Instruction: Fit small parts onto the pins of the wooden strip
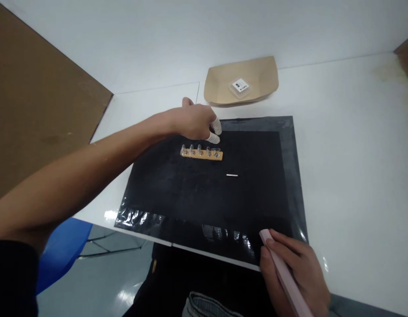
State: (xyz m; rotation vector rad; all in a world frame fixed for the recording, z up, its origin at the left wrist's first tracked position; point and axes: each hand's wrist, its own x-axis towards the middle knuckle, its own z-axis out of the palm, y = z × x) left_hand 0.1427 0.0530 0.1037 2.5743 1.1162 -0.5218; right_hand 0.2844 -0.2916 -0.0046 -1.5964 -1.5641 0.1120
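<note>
Left hand (194, 121): extended to upper centre of frame, above the far end of a strip (202, 152). Fingertips (213, 138) wear white covers and point down, just over the strip's right end; grip narrow, fingers drawn together; contact with the strip cannot be told.

Strip: tan, narrow, lying flat across the upper part of a black mat (197, 189), carrying a row of small clear and metal parts along its length.

Pin (232, 175): small, pale, lying loose on the mat, right of and below the strip, apart from it.

Right hand (294, 270): lower right of frame, at the mat's near edge, grip closed round a pink tool (285, 277), long and slim, tip pointing toward the mat.

Mat: glossy dark border, resting on a white surface (349, 167).

Tray (224, 83): tan paper, beyond the mat's far edge, upper centre, holding a small clear packet (240, 86) with a label.

Brown board (35, 110): upper left. Blue chair (61, 251): lower left, below the surface edge.
</note>
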